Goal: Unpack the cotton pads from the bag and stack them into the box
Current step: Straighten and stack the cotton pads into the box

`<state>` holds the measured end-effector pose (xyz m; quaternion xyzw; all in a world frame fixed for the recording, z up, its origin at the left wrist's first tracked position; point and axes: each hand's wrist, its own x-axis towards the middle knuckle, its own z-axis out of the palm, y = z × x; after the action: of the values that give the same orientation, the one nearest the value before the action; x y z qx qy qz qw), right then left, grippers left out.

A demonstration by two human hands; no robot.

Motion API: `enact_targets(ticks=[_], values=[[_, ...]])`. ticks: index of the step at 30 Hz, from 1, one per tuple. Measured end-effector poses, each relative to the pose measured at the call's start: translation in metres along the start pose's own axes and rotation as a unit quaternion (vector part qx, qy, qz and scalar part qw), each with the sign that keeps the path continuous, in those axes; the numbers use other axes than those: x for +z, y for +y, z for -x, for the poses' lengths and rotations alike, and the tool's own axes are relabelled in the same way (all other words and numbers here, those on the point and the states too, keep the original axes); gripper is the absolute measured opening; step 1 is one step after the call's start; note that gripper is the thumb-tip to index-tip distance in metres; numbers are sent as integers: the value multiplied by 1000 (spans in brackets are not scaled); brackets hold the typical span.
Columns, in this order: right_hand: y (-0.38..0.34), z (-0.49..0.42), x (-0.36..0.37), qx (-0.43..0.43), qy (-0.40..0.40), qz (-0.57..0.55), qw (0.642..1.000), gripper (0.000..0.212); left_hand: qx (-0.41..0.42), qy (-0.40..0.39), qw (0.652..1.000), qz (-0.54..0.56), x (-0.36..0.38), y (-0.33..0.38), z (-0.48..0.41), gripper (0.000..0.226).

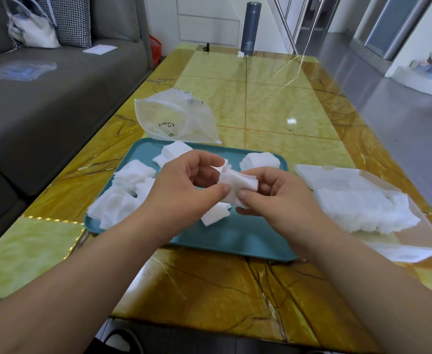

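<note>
Both hands hold one small bundle of white cotton pads (235, 183) above the teal tray (235, 241). My left hand (184, 190) pinches its left side between thumb and fingers. My right hand (273, 195) pinches its right side. Loose cotton pads (125, 195) lie in heaps on the tray's left half, and a neater stack (259, 160) sits at its far right corner. To the right, the clear plastic box (419, 233) holds a row of pads (363, 210), its lid (337, 175) folded open behind. The empty mesh bag (176, 118) lies beyond the tray.
The tray and box rest on a glossy yellow marble table (273, 98). A grey flask (250, 29) stands at the far end. A grey sofa (43, 98) with a handbag (31, 29) runs along the left; the floor opens out on the right.
</note>
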<state>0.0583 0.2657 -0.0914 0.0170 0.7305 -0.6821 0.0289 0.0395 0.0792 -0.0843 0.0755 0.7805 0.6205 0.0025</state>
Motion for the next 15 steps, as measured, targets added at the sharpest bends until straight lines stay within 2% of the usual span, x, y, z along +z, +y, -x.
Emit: enact_targets(ticks=[4,7,11,15], values=[[1,-1,-1,-13,4,31,999,29,-17,23,1000,8,-2,1,-2,19],[-1,0,0,-28,3,55,998,32,-34,1,999,10,1,2,-1,9],[-3,2,0,-46,11,106,993,35,-36,-27,999,19,3,2,0,13],[-3,1,0,-56,25,105,993,34,-54,-21,998,34,4,2,-1,2]])
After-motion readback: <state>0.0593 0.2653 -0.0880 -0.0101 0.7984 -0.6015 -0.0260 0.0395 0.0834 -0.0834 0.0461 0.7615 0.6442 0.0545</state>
